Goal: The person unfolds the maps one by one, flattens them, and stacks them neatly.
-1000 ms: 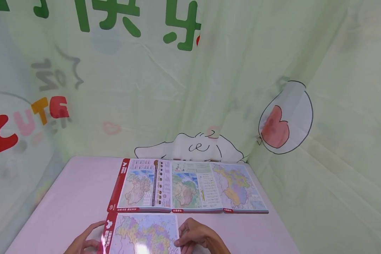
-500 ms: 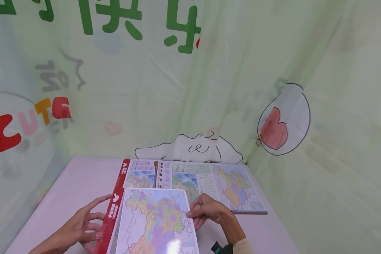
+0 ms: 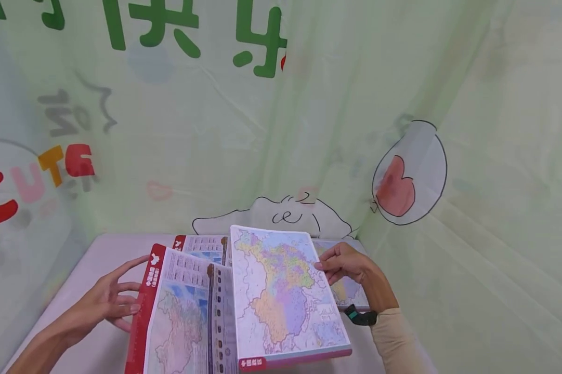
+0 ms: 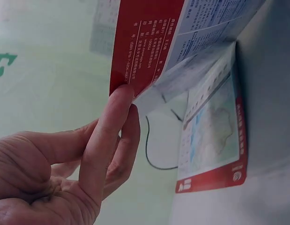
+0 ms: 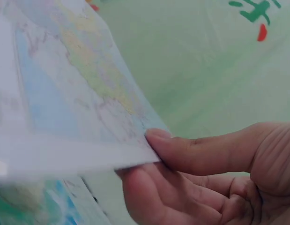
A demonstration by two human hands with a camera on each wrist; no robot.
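Note:
A folding map [image 3: 281, 296] with a red strip down its left edge is raised above the table, partly unfolded. My left hand [image 3: 105, 301] holds it by the red edge; in the left wrist view a fingertip lies against the printed red back [image 4: 145, 42]. At the right edge of the front panel, my right hand [image 3: 348, 262] pinches the map, thumb on the printed face in the right wrist view, fingers beneath. Behind it a second, similar map [image 3: 355, 291] lies spread on the table, mostly hidden; its red corner [image 4: 212, 183] shows in the left wrist view.
The pale table [image 3: 117, 249] stands against a light green curtain [image 3: 206, 130] at the back, with more curtain along both sides. Printed on the curtain are green characters and a balloon drawing [image 3: 409, 171]. A dark band [image 3: 360, 316] circles the right wrist.
The held map has risen and moved forward over the spread one. My right hand has drawn its front panel up and right, uncovering the left panels. The left hand has risen too.

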